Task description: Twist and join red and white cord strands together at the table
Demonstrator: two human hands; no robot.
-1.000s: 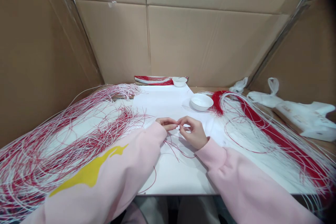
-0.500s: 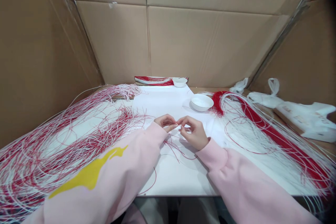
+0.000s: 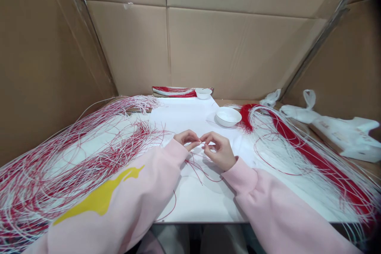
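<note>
Left fingers [image 3: 193, 144] and right fingers [image 3: 205, 139] pinched together, tip toward tip, on a thin red cord [image 3: 196, 166], with its loose length trailing toward 6 o'clock across a white paper sheet [image 3: 181, 121]. At 1 o'clock, a white bowl [image 3: 228, 116]. At 12 o'clock, a smaller white dish [image 3: 203, 93] beside a flat red-and-white bundle [image 3: 174, 91]. At 9 o'clock, a heap of red and white strands [image 3: 74, 158]. At 3 o'clock, a second strand heap [image 3: 309, 158], then white plastic bags [image 3: 342, 135] on the worktop [image 3: 235, 102]. Beyond, at 12 o'clock, cardboard walls [image 3: 238, 55].
</note>
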